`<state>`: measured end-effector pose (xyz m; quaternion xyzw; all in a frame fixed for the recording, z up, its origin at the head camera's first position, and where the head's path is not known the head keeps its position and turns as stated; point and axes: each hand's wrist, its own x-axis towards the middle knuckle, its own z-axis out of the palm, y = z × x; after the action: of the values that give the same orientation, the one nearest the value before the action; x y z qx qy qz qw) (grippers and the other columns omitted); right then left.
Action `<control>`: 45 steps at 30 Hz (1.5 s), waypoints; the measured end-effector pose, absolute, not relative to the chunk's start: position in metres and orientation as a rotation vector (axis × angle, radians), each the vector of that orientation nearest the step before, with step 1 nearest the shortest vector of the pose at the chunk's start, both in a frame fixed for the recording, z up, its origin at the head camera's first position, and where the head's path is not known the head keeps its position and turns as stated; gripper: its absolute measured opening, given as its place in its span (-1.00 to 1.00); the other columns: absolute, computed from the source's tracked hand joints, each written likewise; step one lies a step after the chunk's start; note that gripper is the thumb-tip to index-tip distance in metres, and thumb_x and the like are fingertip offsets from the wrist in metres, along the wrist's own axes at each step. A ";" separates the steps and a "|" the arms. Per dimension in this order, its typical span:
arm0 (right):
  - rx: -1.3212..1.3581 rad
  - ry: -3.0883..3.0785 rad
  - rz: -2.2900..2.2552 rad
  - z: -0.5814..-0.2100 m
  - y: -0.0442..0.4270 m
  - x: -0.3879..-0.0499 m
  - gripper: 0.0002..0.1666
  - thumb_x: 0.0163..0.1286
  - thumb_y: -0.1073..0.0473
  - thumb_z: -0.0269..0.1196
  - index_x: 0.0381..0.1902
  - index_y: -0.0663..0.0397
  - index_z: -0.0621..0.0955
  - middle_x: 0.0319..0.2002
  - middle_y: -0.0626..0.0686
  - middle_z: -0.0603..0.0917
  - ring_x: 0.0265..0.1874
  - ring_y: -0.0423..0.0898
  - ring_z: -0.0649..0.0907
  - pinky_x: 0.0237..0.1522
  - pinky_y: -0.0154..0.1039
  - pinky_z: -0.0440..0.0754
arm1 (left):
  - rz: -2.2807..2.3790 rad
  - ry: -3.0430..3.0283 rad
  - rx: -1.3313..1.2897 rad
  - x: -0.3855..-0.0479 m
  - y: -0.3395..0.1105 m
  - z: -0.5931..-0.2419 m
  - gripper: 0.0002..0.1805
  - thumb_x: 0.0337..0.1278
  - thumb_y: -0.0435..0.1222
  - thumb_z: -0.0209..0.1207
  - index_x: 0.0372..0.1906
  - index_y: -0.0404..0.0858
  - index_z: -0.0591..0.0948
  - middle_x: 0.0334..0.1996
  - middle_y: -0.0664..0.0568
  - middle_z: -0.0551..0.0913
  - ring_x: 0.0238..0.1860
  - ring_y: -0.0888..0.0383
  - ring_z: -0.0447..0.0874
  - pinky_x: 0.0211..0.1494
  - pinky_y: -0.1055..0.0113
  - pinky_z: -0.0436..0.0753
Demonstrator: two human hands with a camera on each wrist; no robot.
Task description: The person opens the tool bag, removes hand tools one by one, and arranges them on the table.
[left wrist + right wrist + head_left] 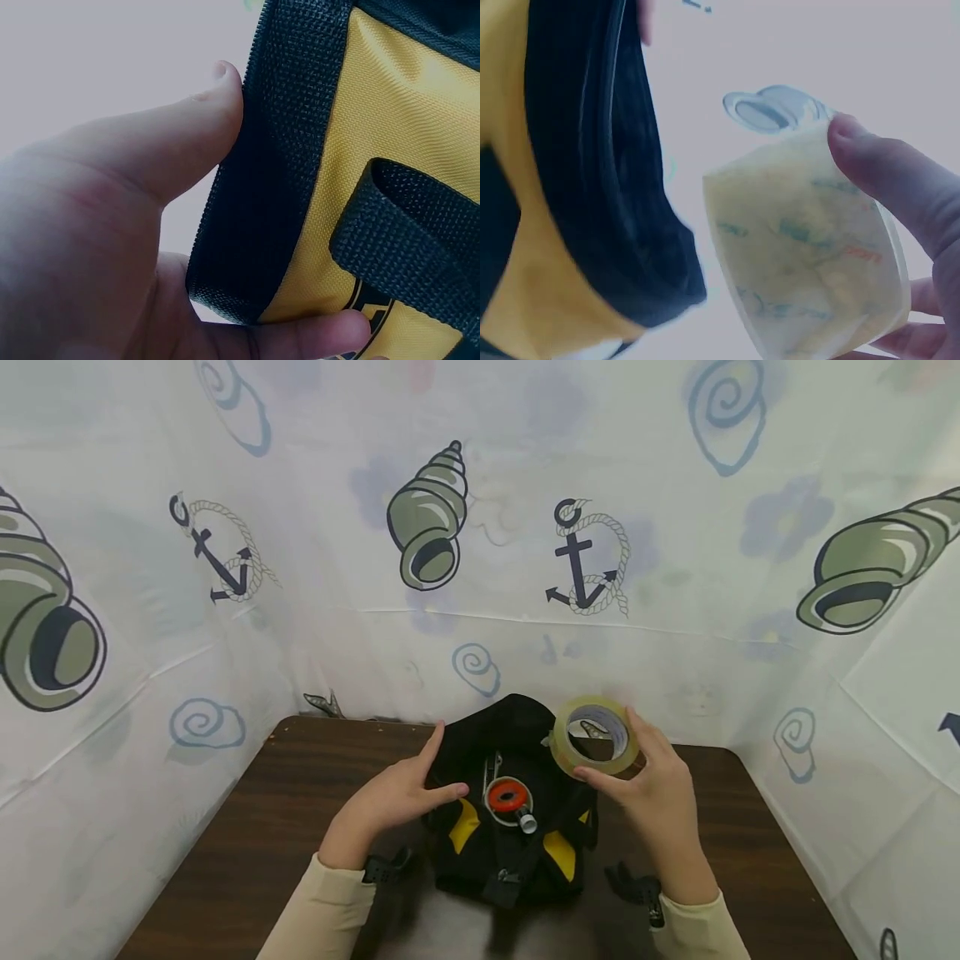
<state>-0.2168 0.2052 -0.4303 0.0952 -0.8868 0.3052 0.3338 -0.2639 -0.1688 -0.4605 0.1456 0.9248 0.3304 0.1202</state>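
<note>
A black and yellow bag (517, 860) stands on the table with its top open; a red and silver round item (507, 795) shows at its middle. My left hand (393, 793) rests against the bag's left side, thumb along the zippered edge and fingers on the yellow fabric (405, 97) in the left wrist view. In my right hand (660, 793) is a roll of clear yellowish tape (558, 752), pinched between thumb and fingers at the bag's upper right. The right wrist view shows the tape roll (802, 247) apart from the bag's black rim (592, 172).
The dark wooden table (247, 827) extends on both sides of the bag. A patterned cloth (510, 635) with shells and anchors hangs behind and at both sides. A small metallic clip (325, 703) sits at the table's back left edge.
</note>
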 end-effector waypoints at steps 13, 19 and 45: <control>-0.008 -2.240 0.928 -0.435 0.230 -0.231 0.37 0.00 -0.11 0.80 0.69 0.06 0.37 0.51 0.30 0.57 0.43 0.36 0.61 0.32 0.39 0.62 | 0.972 2.701 0.424 -0.264 -0.169 -0.460 0.27 0.33 0.50 0.17 0.81 0.21 -0.33 0.67 -0.22 0.36 0.56 -0.24 0.52 0.51 -0.33 0.53; -0.091 -2.277 0.965 -0.445 0.236 -0.245 0.35 0.05 -0.19 0.76 0.69 0.08 0.37 0.52 0.30 0.56 0.42 0.35 0.61 0.31 0.38 0.63 | 0.980 2.700 0.415 -0.264 -0.169 -0.460 0.26 0.33 0.51 0.16 0.80 0.25 -0.35 0.69 -0.22 0.31 0.59 -0.25 0.48 0.53 -0.35 0.50; -0.343 -2.535 1.014 -0.572 0.288 -0.302 0.35 0.22 -0.45 0.57 0.68 0.25 0.34 0.48 0.42 0.56 0.30 0.44 0.65 0.26 0.42 0.63 | 0.942 2.700 0.412 -0.266 -0.167 -0.463 0.27 0.34 0.51 0.14 0.81 0.21 -0.36 0.68 -0.27 0.32 0.57 -0.30 0.49 0.52 -0.36 0.51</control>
<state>-0.3024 0.2881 -0.5724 -0.1224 -0.9037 0.3616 0.1937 -0.2661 -0.1669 -0.4629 0.1416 0.9270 0.3236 0.1259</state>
